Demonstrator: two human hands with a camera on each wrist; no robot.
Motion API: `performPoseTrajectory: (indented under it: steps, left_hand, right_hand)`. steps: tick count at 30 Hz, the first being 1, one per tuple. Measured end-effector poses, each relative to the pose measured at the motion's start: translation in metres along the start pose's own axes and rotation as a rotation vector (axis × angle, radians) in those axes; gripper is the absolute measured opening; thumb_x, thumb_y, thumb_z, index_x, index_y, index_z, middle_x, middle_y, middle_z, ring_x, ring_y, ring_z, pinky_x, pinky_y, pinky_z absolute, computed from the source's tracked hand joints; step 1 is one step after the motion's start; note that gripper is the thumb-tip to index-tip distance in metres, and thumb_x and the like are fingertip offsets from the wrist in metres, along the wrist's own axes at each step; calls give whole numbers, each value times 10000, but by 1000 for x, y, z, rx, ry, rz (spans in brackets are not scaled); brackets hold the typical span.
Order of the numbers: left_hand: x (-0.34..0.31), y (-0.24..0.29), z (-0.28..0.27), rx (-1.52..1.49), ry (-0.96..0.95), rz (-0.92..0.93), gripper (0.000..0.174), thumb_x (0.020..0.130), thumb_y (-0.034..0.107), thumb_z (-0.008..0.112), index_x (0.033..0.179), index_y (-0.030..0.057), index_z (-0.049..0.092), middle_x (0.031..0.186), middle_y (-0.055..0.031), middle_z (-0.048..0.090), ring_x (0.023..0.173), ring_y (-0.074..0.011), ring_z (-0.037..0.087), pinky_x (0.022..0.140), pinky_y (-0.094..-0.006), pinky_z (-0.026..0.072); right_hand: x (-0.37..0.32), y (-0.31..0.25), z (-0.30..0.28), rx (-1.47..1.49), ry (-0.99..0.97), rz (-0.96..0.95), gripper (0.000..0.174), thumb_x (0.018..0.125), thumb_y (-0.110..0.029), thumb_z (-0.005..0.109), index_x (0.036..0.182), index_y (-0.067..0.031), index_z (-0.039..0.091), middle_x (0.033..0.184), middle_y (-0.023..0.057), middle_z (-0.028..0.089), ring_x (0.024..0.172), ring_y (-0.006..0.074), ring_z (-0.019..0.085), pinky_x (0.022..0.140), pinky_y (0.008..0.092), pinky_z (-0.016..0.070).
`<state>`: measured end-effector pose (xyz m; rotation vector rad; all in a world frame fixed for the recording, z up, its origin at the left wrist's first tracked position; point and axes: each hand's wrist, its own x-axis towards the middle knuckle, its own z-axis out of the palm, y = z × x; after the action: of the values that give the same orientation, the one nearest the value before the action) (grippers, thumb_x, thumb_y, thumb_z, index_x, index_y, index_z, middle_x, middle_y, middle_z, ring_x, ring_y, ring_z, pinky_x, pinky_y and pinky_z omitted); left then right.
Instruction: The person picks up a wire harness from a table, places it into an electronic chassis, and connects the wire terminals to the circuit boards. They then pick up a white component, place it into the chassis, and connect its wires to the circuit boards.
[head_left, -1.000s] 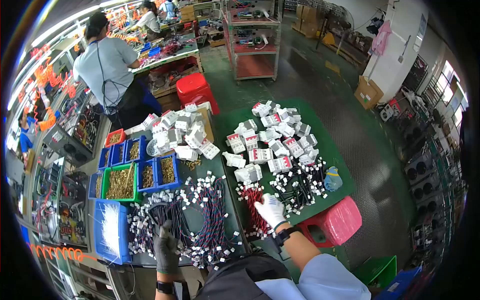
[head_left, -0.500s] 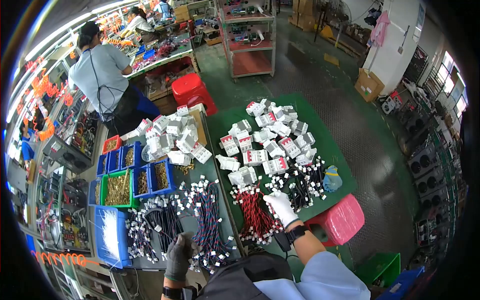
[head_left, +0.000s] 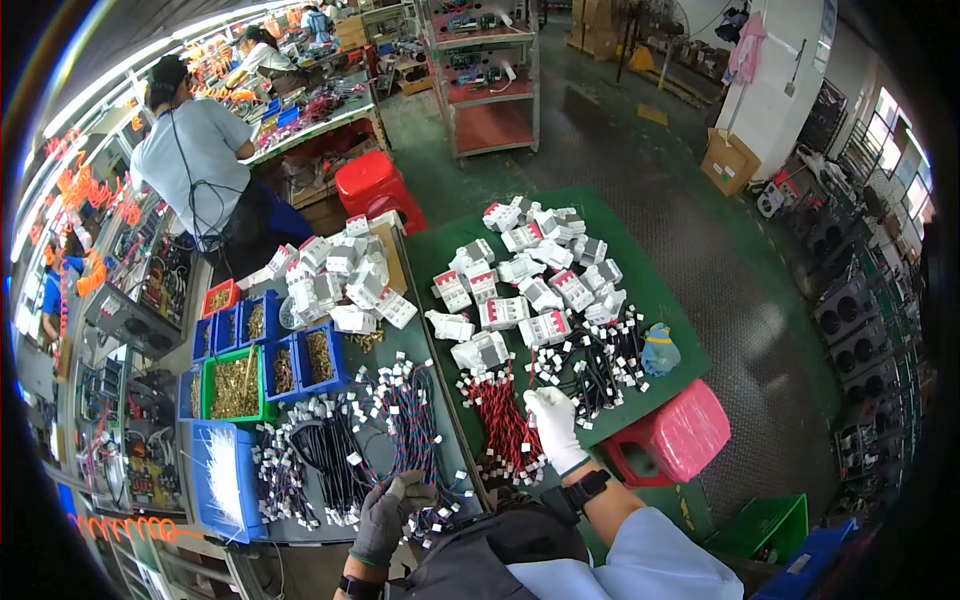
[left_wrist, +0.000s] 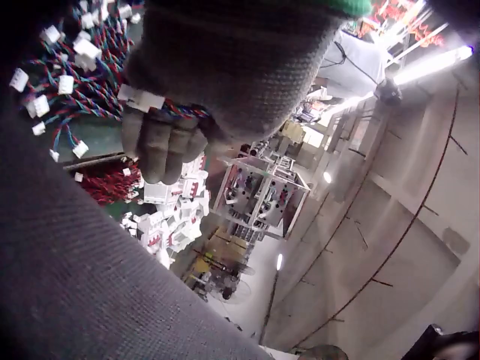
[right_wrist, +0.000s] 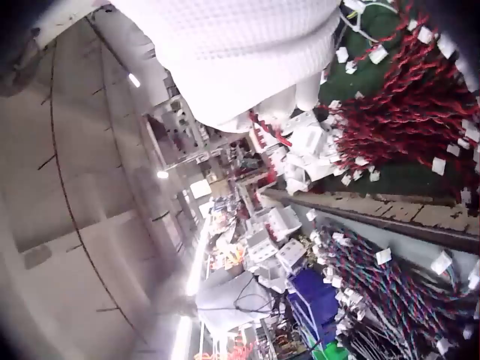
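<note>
Moved rightward, the left hand (head_left: 386,515) curls round multicoloured wires (left_wrist: 187,111), the right hand (head_left: 557,430) round red wire (right_wrist: 273,132).

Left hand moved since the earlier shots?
Yes: the left hand shifted right, away from the large blue bin, from the black cables to the multicoloured twisted cables.

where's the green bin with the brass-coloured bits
In the head view, the green bin sits on the left table, just beyond the blue tray of white strips and beside small blue bins.
</note>
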<state>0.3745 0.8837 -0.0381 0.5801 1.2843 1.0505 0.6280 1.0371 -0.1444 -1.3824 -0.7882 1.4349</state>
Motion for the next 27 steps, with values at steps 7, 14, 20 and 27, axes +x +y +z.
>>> performPoseTrajectory:
  steps: [7,14,20,27]
  left_hand:
    - [17,-15,20,-44,-8,91,481,1013,290,378,1311,-78,462,1166,-215,614,1075,-291,618,964,-397,469]
    - [-7,14,7,-114,349,343,307,995,366,463,912,87,559,706,-2,529,561,-101,473,527,-250,397]
    - [-34,15,6,-40,456,360,307,976,366,501,953,72,585,592,29,421,462,-55,339,419,-231,294]
    - [-60,-5,13,-67,605,363,341,970,356,507,965,31,611,605,12,469,463,-63,409,426,-227,323]
  right_hand:
    - [-87,-33,64,-820,-842,-572,251,810,-315,673,831,-69,626,822,115,644,778,317,634,702,398,497]
    - [-19,-54,-9,-951,-422,-305,334,834,-460,581,870,-151,701,906,79,674,868,271,646,786,374,501]
    - [87,-18,-104,-1639,98,-66,443,771,-471,622,1003,-96,669,1024,154,683,967,325,654,854,454,498]
    - [115,-16,-111,-1629,65,-32,414,773,-450,607,959,-88,680,1025,160,682,971,338,646,858,433,505]
